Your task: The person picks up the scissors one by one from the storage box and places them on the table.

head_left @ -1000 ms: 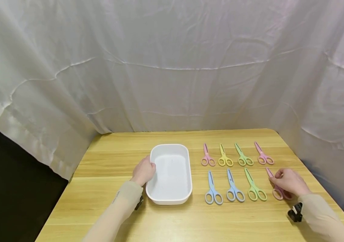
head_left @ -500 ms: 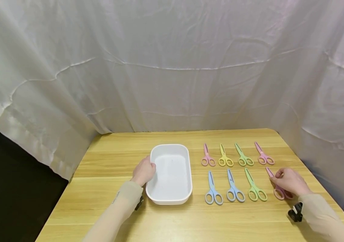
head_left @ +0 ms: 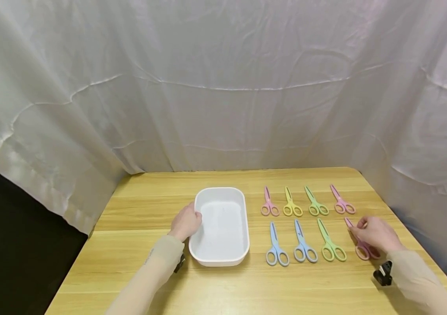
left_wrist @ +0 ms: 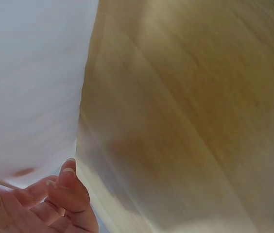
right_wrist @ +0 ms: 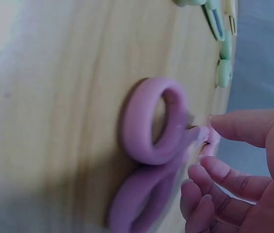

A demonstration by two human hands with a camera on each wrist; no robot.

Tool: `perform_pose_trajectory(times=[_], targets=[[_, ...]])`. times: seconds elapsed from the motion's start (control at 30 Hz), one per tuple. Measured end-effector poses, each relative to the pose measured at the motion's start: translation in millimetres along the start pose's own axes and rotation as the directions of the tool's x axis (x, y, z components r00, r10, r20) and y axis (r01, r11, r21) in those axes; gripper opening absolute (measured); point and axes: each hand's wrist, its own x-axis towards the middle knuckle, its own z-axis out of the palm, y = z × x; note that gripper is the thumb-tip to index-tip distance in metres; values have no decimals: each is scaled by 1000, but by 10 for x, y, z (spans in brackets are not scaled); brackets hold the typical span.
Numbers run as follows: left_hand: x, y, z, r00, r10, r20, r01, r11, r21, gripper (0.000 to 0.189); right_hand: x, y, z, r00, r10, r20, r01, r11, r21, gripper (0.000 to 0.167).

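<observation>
A white rectangular plastic tray [head_left: 223,263] sits left of the scissors on the table. My left hand [head_left: 186,222] grips its left rim, thumb over the inside. Below the rim, the left wrist view shows curled fingers [left_wrist: 71,194] against the outer wall. At the far right of the front row lies a pair of pink scissors [head_left: 362,251]. My right hand [head_left: 378,234] pinches it between thumb and forefinger near the pivot, partly covering it. In the right wrist view, the scissors' finger loops [right_wrist: 137,126] point towards the camera, close to the table.
The front row also holds green scissors [head_left: 330,245] and two blue pairs [head_left: 276,249] [head_left: 304,247]. Behind them lie pink [head_left: 269,205], yellow [head_left: 291,205], green [head_left: 316,205] and another pink pair [head_left: 341,203]. A grey curtain [head_left: 223,109] surrounds the wooden table [head_left: 137,201].
My right hand has shifted very slightly away from me over the pink scissors. The left hand keeps its grip on the tray, which stays in place.
</observation>
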Motion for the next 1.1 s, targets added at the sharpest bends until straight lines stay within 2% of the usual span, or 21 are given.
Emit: perform_pose_trajectory(times=[0.27, 0.43, 0.6, 0.9, 1.0, 1.1], targets=[[-2, -16, -110, 999, 11, 38, -10, 1000, -22, 54, 33, -161, -44, 990, -75, -123, 72, 997, -28, 38], [18, -21, -247, 999, 31, 7, -31, 999, 6, 55, 91, -284, -75, 968, -132, -214, 130, 991, -26, 38], [41, 18, -522, 999, 34, 7, -34, 998, 53, 58, 167, -401, -176, 941, -198, -273, 195, 980, -39, 45], [79, 42, -1111, 998, 57, -10, -55, 988, 146, 64, 396, -647, -477, 889, -335, -312, 293, 940, -173, 38], [72, 19, -1251, 996, 71, -61, -61, 985, 160, 65, 428, -707, -543, 881, -359, -307, 302, 928, -218, 45], [53, -11, -1342, 985, 98, -143, -75, 984, 161, 65, 443, -744, -576, 888, -360, -288, 293, 923, -249, 55]])
